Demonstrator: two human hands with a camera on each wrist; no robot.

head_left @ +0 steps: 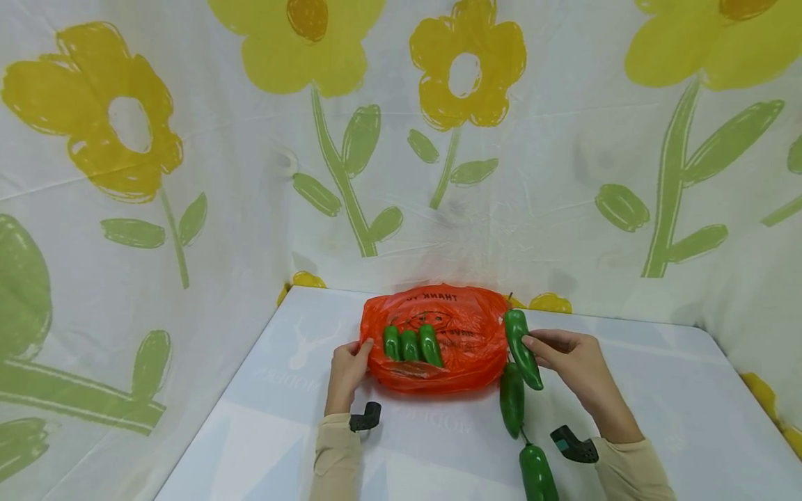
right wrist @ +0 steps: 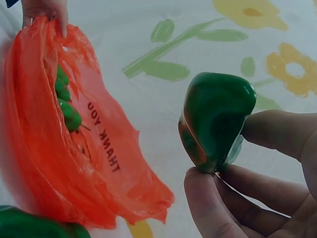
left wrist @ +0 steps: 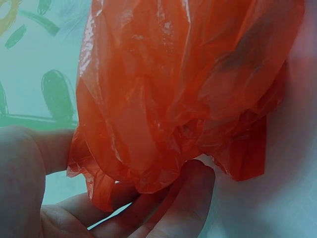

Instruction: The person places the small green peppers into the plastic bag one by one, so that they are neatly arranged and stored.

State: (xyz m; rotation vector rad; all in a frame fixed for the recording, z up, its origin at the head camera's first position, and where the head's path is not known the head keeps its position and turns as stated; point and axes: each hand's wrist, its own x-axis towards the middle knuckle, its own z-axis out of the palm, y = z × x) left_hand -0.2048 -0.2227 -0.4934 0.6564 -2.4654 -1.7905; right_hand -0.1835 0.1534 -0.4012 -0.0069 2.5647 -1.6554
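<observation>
My left hand [head_left: 348, 370] pinches the left edge of a red plastic bag [head_left: 464, 372] with dark printed lettering. In the left wrist view, thumb and fingers hold the crumpled film [left wrist: 143, 124]. Several green chili peppers [head_left: 410, 345] lie side by side in the bag's opening. My right hand [head_left: 573, 362] holds another green chili pepper [head_left: 517, 341] between thumb and fingers, upright and slightly tilted, just right of the bag. In the right wrist view, this pepper [right wrist: 218, 114] is seen end-on, apart from the bag [right wrist: 89, 148].
Two more green peppers lie on the white table [head_left: 438, 445], one pepper [head_left: 512, 400] beside the bag's right edge and one pepper [head_left: 537, 473] nearer the front. A flower-patterned cloth [head_left: 532, 243] hangs behind the table and on both sides.
</observation>
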